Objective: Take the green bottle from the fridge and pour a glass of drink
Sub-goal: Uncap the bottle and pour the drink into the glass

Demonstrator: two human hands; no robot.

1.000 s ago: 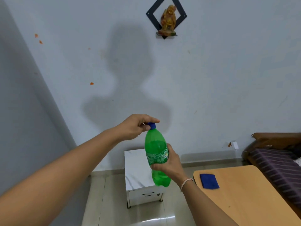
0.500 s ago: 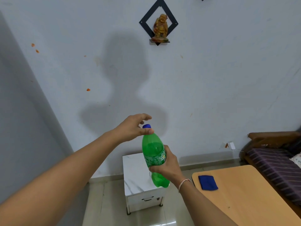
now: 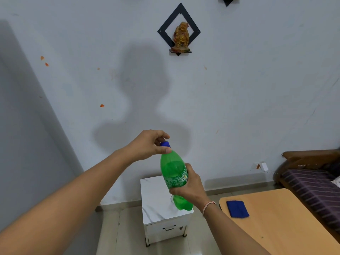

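Observation:
The green bottle (image 3: 173,173) is held up in front of me, tilted slightly left, part full of green drink. My right hand (image 3: 190,188) grips its lower body around the label. My left hand (image 3: 150,144) is at the top, thumb and fingers closed around the blue cap (image 3: 165,144). A clear glass (image 3: 172,198) shows faintly behind the bottle's base, standing on the white marble-top side table (image 3: 155,199). The fridge is not in view.
A wooden table (image 3: 279,221) with a blue cloth (image 3: 237,208) on it is at the lower right. A bed with a striped cover (image 3: 312,188) stands at the right edge. A figurine on a black wall shelf (image 3: 181,36) hangs above. Tiled floor lies below.
The bottle has stayed in my right hand while my left fingers shifted around the cap. My view has tilted slightly, so the wall figurine sits lower in the frame.

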